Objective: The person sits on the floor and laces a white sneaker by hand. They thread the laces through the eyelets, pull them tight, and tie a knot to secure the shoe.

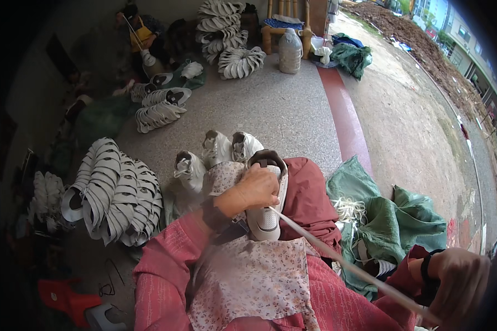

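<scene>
A white shoe (pixel 266 212) with a smooth upper and a dark padded collar is held on the lap, over a floral cloth (pixel 254 276) of thin, crumpled fabric. The left hand (pixel 258 186) is laid across the shoe's top, wrist bent, fingers curled down and closed on the upper. A pale, taut cord (pixel 348 263) is drawn from the shoe in a straight line down to the right hand (pixel 459 281), which is raised at the lower right edge, fingers folded shut around the cord's end. A dark band is worn on each wrist, over ribbed pink sleeves. Three more white shoes (pixel 215 154) are stood on the speckled floor (pixel 281 110) just past the knees. Looped bundles of grey curved uppers (pixel 113 193) are piled to the left, and crumpled green sacks (pixel 392 220) with a tangle of white cord lie to the right.
</scene>
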Available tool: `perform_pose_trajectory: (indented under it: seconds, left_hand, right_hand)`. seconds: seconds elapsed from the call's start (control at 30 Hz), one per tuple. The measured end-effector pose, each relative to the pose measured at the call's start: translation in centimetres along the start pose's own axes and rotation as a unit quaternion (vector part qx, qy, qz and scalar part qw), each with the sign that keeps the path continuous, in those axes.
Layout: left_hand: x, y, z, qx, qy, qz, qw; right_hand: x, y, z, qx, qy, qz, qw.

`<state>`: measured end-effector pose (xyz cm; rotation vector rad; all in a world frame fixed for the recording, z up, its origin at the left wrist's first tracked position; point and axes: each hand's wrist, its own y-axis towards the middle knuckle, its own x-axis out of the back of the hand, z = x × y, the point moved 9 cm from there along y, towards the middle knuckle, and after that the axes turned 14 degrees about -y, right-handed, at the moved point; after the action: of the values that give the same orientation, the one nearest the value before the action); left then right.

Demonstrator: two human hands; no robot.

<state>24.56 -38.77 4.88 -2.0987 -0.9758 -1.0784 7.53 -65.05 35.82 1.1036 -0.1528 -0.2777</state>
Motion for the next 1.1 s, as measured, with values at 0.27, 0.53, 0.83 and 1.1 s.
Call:
perform_pose_trajectory:
  seconds: [0.27, 0.53, 0.83, 1.1]
  left_hand:
    - [0.2, -1.4, 1.1, 0.071, -0.521, 0.020, 0.850]
    - [12.7, -16.6, 5.3, -0.056, -0.683, -0.164, 0.709]
    - [10.1, -36.1, 23.0, 0.377, -0.254, -0.257, 0.853]
    - [7.9, -13.5, 5.0, -0.063, -0.043, -0.275, 0.959]
  right_hand:
    - [4.0, -4.6, 0.7, 0.012, -0.031, -0.119, 0.992]
    - [19.0, -20.6, 4.8, -0.047, -0.115, -0.437, 0.891]
    - [28.2, -32.8, -9.0, -0.328, -0.392, -0.623, 0.593]
    - [15.1, -19.7, -27.7, -0.404, -0.646, -0.091, 0.641]
